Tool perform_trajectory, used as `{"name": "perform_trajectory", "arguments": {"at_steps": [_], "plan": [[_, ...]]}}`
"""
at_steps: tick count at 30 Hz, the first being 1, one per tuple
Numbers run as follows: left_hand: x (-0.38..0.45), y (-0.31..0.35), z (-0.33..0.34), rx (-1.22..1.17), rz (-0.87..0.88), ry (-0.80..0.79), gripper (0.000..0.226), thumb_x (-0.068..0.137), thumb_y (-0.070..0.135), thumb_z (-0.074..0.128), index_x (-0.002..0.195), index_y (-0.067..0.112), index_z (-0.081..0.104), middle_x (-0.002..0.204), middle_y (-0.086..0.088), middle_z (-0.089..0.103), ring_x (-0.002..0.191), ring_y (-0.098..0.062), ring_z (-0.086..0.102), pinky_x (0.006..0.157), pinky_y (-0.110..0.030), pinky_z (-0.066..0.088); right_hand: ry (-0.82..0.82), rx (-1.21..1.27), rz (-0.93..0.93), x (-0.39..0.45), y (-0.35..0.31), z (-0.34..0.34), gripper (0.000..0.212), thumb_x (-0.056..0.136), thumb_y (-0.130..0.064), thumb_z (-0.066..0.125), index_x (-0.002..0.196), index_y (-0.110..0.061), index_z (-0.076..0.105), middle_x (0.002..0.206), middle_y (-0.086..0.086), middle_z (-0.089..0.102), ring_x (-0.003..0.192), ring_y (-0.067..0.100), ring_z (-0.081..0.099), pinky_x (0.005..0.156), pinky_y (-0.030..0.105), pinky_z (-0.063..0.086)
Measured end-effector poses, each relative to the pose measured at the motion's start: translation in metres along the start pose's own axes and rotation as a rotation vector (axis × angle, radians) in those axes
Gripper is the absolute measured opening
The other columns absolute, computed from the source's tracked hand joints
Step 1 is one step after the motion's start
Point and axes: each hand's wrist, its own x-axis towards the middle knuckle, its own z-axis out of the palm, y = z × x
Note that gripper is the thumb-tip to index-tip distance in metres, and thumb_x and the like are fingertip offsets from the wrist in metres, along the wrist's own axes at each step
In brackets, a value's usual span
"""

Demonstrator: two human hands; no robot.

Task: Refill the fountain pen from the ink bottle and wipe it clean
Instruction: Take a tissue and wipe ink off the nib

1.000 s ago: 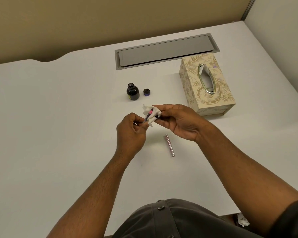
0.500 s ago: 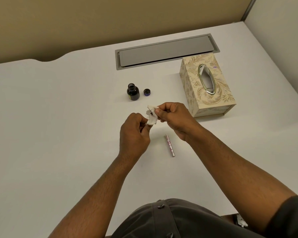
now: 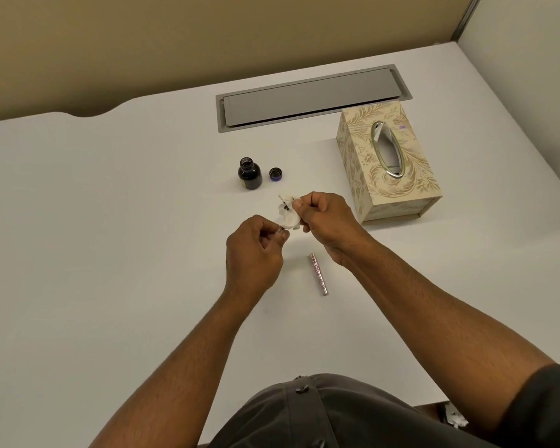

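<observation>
Above the middle of the white, matte worktop we hold our two hands close together. Our right hand pinches a crumpled white tissue between thumb and curled fingers; the tissue is soft and creased, with a small dark ink mark on its upper fold. Our left hand is curled, its thumb and fingertips pinched on the lower end of the fountain pen section, of which only a small glint shows at the fingertips. Most of it is wrapped in the tissue, so we cannot tell its shape; its long axis seems to run from our left fingertips up and to the right into the tissue.

Just nearer to us than our hands, the pen barrel lies flat on the worktop, a slim metallic cylinder with pinkish bands, its long axis running away from us and leaning slightly left at the far end.

Beyond our hands stands the ink bottle, small, round-shouldered dark glass, upright and uncapped. Just to its right lies its round dark cap, open side up. Farther right sits a rectangular tissue box with a cream and gold leaf pattern and a metal-rimmed oval slot. Behind is a long grey metal cable hatch set flush in the worktop.
</observation>
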Motion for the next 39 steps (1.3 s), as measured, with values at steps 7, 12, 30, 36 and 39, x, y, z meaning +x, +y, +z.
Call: {"name": "perform_trajectory", "arguments": {"at_steps": [7,12,30,36,39], "plan": [[0.009,0.001,-0.014,-0.328,-0.325,-0.283,0.004,0.084,0.019,0.071,0.082,0.015,0.071,0.070,0.002,0.069,0.062,-0.009,0.059,0.062,-0.023,0.052,-0.053,-0.069,-0.088,0.002,0.002,-0.007,0.024,0.095,-0.019,0.055,0.073,-0.017,0.065,0.059,-0.009,0.060,0.052,0.003,0.052,0.047,0.008,0.039],[0.009,0.002,-0.015,-0.369,-0.364,-0.267,0.003,0.084,0.017,0.072,0.081,0.016,0.072,0.071,0.001,0.070,0.064,-0.010,0.061,0.062,-0.021,0.053,0.126,0.091,-0.079,0.019,0.001,-0.018,0.023,0.094,-0.018,0.058,0.072,-0.017,0.064,0.069,0.002,0.065,0.057,0.010,0.054,0.061,0.025,0.046],[0.010,0.007,-0.011,-0.499,-0.363,-0.295,0.014,0.094,0.021,0.058,0.094,0.015,0.071,0.076,0.000,0.070,0.071,-0.012,0.063,0.071,-0.025,0.056,-0.132,0.230,-0.050,-0.001,0.003,-0.017,0.017,0.090,-0.021,0.066,0.098,-0.006,0.071,0.086,0.006,0.071,0.074,0.012,0.062,0.070,0.023,0.051],[0.007,0.009,-0.010,-0.480,-0.373,-0.310,0.016,0.095,0.021,0.056,0.095,0.014,0.070,0.076,-0.002,0.069,0.070,-0.013,0.063,0.074,-0.027,0.057,-0.122,0.156,-0.065,-0.001,0.003,-0.013,0.019,0.090,-0.023,0.066,0.099,-0.008,0.073,0.087,0.005,0.074,0.075,0.009,0.065,0.069,0.022,0.051],[0.006,0.009,-0.010,-0.433,-0.365,-0.295,0.015,0.093,0.023,0.059,0.094,0.014,0.071,0.075,-0.002,0.070,0.071,-0.013,0.063,0.072,-0.026,0.057,-0.103,0.105,-0.066,-0.001,0.004,-0.013,0.017,0.089,-0.026,0.067,0.093,-0.012,0.075,0.090,0.011,0.074,0.081,0.019,0.064,0.075,0.033,0.053]]}}
